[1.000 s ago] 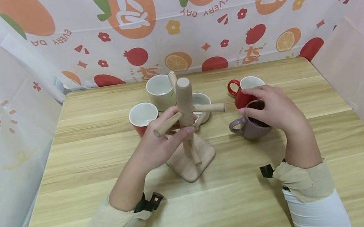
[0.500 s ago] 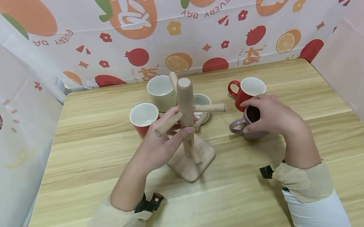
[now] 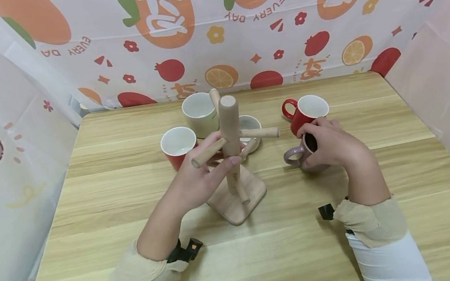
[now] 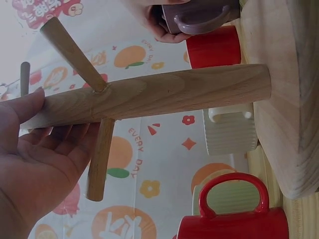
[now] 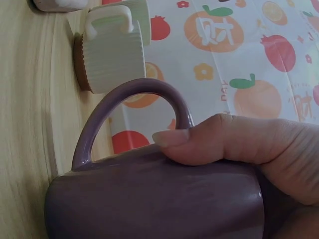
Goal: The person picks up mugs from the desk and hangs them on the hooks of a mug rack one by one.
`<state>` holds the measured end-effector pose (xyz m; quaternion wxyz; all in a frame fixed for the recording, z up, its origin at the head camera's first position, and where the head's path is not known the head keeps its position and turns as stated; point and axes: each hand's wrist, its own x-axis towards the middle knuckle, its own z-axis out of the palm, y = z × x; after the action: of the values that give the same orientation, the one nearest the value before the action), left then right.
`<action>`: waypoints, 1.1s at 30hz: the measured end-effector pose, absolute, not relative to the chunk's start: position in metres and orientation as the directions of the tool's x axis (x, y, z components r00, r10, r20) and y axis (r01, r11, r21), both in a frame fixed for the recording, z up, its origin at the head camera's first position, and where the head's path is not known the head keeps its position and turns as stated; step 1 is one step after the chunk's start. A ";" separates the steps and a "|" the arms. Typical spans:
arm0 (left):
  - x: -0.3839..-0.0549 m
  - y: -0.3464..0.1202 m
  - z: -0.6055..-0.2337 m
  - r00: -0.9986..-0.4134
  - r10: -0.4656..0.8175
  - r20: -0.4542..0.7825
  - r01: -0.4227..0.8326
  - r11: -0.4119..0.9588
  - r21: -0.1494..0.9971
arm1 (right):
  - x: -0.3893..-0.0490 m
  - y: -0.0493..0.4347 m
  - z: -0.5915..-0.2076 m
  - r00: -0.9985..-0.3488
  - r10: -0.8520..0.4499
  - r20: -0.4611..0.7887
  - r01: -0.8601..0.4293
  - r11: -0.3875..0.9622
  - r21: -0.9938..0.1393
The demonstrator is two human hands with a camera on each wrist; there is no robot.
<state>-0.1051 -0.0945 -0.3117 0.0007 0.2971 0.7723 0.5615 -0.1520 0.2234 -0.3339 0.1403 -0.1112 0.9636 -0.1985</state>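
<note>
A wooden mug tree (image 3: 230, 130) with several pegs stands upright on its square base (image 3: 236, 210). My left hand (image 3: 193, 180) grips its post, thumb on the near side and fingers behind, between the pegs in the left wrist view. To the right, my right hand (image 3: 334, 145) holds a purple mug (image 5: 149, 199) by its body, thumb on the outside beside the handle (image 5: 134, 92) and fingers over the rim. The mug is upright, its handle facing left toward the mug tree. All the pegs in view are bare.
A red mug (image 3: 299, 123) with a white inside stands just behind the purple one. Another red mug (image 3: 175, 162), a pale green mug (image 3: 204, 126) and a white ribbed mug (image 5: 113, 57) stand behind and left of the post. A fruit-print curtain (image 3: 250, 23) hangs at the table's back edge.
My right hand has settled lower over the purple mug, its thumb and fingers closing round the body and rim. The left hand keeps its grip on the mug tree.
</note>
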 end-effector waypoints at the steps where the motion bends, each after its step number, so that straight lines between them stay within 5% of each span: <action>1: -0.105 -0.094 -0.312 -0.822 0.457 0.340 0.466 0.196 0.863 | -0.152 0.224 -0.334 -0.934 -0.275 -0.226 -0.163 0.895 -0.415; 14: -0.073 -0.104 -0.310 -0.894 0.359 0.269 0.416 0.440 0.796 | -0.133 0.228 -0.329 -0.853 -0.509 -0.117 -0.353 0.727 -0.589; 20: -0.051 -0.115 -0.310 -0.892 0.276 0.357 0.450 0.494 0.744 | -0.117 0.224 -0.326 -0.775 -0.629 -0.056 -0.430 0.591 -0.682; 27: -0.032 -0.124 -0.319 -0.846 0.262 0.464 0.531 0.470 0.705 | -0.105 0.217 -0.337 -0.705 -0.709 0.028 -0.417 0.381 -0.825; 33: -0.020 -0.126 -0.333 -0.900 0.245 0.361 0.435 0.442 0.784 | -0.086 0.203 -0.350 -0.723 -0.687 0.076 -0.362 0.283 -0.888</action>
<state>-0.0203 -0.1263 -0.3328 -0.0973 0.2017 0.8436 0.4881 -0.0861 0.2026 -0.3498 0.1637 -0.3346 0.7841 -0.4964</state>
